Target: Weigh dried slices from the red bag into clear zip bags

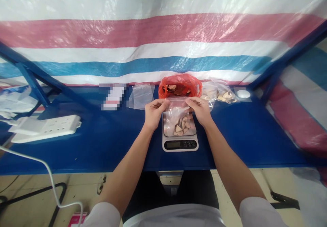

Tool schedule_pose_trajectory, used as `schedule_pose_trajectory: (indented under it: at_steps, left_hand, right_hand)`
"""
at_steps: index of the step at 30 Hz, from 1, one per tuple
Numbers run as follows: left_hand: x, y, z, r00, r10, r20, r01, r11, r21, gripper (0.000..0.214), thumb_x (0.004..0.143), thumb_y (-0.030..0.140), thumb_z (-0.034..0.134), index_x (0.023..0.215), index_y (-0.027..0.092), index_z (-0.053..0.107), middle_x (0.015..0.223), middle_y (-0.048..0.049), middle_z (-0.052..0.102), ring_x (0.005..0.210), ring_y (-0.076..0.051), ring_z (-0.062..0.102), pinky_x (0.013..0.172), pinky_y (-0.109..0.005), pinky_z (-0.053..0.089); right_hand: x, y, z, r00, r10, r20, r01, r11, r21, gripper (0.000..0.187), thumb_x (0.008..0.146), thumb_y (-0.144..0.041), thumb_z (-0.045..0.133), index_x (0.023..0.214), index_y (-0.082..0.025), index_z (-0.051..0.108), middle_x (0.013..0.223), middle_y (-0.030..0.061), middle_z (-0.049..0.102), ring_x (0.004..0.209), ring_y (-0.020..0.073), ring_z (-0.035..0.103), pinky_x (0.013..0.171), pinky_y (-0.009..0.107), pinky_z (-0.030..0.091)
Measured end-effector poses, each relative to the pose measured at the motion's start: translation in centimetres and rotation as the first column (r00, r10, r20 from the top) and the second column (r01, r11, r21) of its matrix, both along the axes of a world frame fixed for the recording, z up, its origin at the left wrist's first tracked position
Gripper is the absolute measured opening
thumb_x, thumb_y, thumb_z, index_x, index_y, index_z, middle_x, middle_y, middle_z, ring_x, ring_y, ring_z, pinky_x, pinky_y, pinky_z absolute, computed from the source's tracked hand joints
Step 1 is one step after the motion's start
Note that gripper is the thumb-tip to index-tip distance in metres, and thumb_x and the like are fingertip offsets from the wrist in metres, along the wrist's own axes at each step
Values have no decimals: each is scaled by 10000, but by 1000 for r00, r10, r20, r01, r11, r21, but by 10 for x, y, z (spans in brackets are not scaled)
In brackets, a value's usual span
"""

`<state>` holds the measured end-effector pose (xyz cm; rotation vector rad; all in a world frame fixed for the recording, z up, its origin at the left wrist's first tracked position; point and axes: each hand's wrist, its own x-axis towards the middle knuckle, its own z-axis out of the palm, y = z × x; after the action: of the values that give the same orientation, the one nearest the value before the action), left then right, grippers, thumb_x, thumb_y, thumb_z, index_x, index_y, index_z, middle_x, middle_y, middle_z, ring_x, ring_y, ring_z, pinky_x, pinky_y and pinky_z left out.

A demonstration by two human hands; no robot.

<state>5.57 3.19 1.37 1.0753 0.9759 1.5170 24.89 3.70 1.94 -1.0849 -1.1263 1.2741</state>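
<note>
Clear plastic of a zip bag (176, 118) was pinched along its top edge by both hands, the left hand (154, 114) and the right hand (198, 110) each closed narrowly on the film at either side of the mouth. The bag's lower part lay on a white digital scale (180, 144) at lower centre, with pale and brown pieces (180, 128) gathered at the bottom. A slipped pinch could have let the bag slide off the platform, and the pieces might then have spilled if the mouth was open; the view did not show whether it was sealed. Any upward pull from the hands could also have taken weight off the scale and made a reading unreliable. Just behind the hands sat a red bag (180, 90) holding more pieces, with a clear bag (217, 92) of pieces touching its right side, so a careless movement of the right wrist could have knocked either one. Farther left on the blue bench (245, 141) lay a white power strip (44, 128), and a cable (33, 162) trailed over the edge at lower left, where a snag could have dragged it.
</note>
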Motion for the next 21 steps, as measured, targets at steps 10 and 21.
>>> schedule_pose_trajectory:
  at_steps: [10, 21]
  left_hand:
    - [2, -3, 4, 998, -8, -69, 9, 1000, 5, 234, 702, 382, 833, 748, 163, 767, 674, -30, 734, 579, -134, 650, 610, -264, 539]
    - [3, -5, 5, 999, -15, -32, 16, 999, 37, 195, 716, 355, 831, 707, 173, 761, 650, -17, 731, 552, -122, 658, 588, -245, 555]
  right_hand:
    - [-2, 0, -3, 998, -61, -10, 62, 993, 98, 288, 691, -478, 804, 756, -208, 726, 688, 12, 743, 624, 159, 706, 595, 273, 603]
    - [0, 0, -7, 998, -48, 33, 45, 994, 98, 311, 697, -498, 804, 792, -213, 725, 693, -2, 739, 559, 151, 674, 520, 266, 573]
